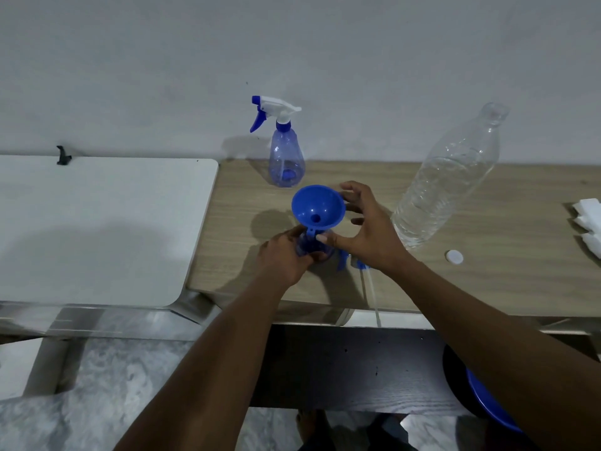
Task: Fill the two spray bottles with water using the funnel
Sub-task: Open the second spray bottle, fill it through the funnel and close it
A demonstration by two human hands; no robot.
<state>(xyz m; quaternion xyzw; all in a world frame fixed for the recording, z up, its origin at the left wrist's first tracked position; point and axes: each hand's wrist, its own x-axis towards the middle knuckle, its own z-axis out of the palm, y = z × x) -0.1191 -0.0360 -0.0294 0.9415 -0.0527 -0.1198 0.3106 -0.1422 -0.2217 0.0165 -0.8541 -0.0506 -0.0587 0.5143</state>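
A blue funnel (318, 206) sits in the neck of an uncapped blue spray bottle (313, 250) on the wooden table. My left hand (286, 255) grips that bottle's body, which is mostly hidden. My right hand (361, 229) holds the funnel, thumb at its stem and fingers by its rim. The bottle's removed spray head (353, 263) with its tube lies behind my right wrist. A second spray bottle (285, 154), with its white and blue trigger head on, stands upright at the back. A large clear water bottle (450, 183), uncapped, stands to the right.
The water bottle's white cap (454, 257) lies on the wooden table (487, 288). White sponges (588, 219) sit at the right edge. A white table (97, 229) adjoins on the left. A dark bench with a blue bowl (487, 405) is below the table edge.
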